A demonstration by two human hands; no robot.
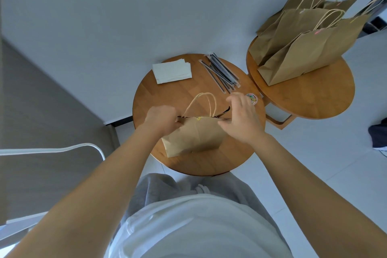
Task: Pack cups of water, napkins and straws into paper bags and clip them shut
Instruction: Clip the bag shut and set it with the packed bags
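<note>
Bag table centre, yellow clip on rim | my left hand pinches rim at 9 o'clock, keeping it shut | my right hand fingers loosely spread at 3 o'clock, grip on rim unclear | napkins, straws at 12.

Two round wooden tables: near surface, second one just beside it on the right. Pale tiled floor, plain light wall, grey panel left, white rail.
</note>
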